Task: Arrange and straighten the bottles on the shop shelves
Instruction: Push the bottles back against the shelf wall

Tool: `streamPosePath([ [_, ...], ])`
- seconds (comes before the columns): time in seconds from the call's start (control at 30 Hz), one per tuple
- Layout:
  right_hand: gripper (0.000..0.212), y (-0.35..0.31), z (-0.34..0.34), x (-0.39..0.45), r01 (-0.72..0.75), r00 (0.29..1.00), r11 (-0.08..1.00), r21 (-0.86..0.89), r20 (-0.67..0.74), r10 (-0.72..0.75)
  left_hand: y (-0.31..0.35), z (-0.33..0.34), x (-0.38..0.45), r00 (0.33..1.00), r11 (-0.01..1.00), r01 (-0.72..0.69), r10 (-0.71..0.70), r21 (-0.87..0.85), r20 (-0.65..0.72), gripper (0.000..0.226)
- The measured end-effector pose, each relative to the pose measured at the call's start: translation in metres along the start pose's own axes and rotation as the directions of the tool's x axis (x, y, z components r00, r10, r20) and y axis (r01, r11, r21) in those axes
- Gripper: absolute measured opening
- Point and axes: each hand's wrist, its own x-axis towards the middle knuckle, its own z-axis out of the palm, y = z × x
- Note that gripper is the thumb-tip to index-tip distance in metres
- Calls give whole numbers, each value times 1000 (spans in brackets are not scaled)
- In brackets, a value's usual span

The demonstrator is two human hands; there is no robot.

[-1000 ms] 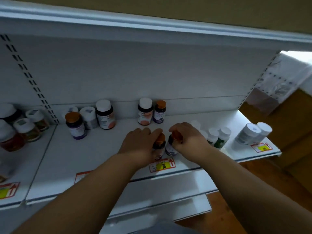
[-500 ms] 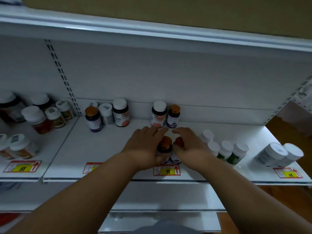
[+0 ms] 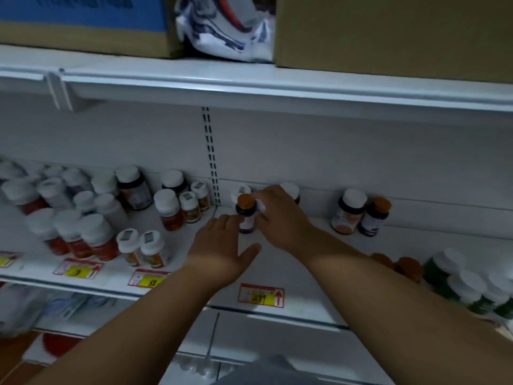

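On the white shelf (image 3: 277, 268), a dark bottle with an orange cap (image 3: 246, 213) stands upright near the back, beside the slotted upright. My left hand (image 3: 222, 245) is open, thumb spread, its fingertips against that bottle's lower left side. My right hand (image 3: 280, 215) reaches in from the right, its fingers curled over a small white bottle (image 3: 261, 208) right next to the orange cap; most of that bottle is hidden. A white-capped dark bottle (image 3: 290, 188) peeks out behind my right hand.
Two bottles (image 3: 349, 212) stand at the back right. Two orange-capped bottles (image 3: 408, 268) and several green ones (image 3: 466, 287) sit at the front right. Several bottles (image 3: 91, 234) crowd the left bay. Cartons (image 3: 388, 31) sit on the shelf above.
Both hands left the two orange-capped bottles at the front edge and moved to the back left, onto the bottles by the upright. The view swung left and upward.
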Motion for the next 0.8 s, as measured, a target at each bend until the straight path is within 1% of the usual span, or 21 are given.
streamPosePath([
  [0.07,40,-4,20,21,16,993,990,-139,120,1,-27,-5,5,999,1000,6,-6,-1,35,67],
  [0.13,37,-5,35,33,36,979,972,-232,201,12,-46,-8,8,998,1000,-21,21,1,65,67],
  [0.2,43,-5,45,38,11,979,967,-254,201,41,-61,-11,10,995,999,-33,33,-1,96,67],
  [0.27,50,-7,50,41,-18,986,952,-306,152,67,-72,-13,11,991,999,-48,50,-18,123,66],
  [0.33,46,-9,51,43,-26,991,940,-340,111,68,-79,-15,12,984,997,-68,74,-46,165,65],
  [0.37,42,-11,50,44,-36,989,939,-343,121,83,-81,-14,13,980,995,-77,86,-61,181,65],
  [0.43,33,-15,45,43,-86,972,942,-324,179,150,-82,-13,16,976,992,-104,117,-76,185,63],
  [0.5,19,-15,36,39,-162,958,957,-242,194,212,-76,-12,18,973,984,-158,170,-87,156,59],
  [0.53,20,-14,29,35,-213,956,962,-173,168,242,-71,-11,18,968,976,-191,205,-105,142,57],
  [0.6,30,-10,9,22,-310,946,948,-71,75,315,-58,-9,19,949,949,-257,284,-180,140,51],
  [0.7,27,-4,-27,-1,-359,932,933,-19,-65,358,-32,-4,17,885,870,-386,443,-306,145,43],
  [0.8,29,6,-60,-19,-386,919,922,-10,-84,384,2,1,17,816,784,-521,573,-339,72,38],
])
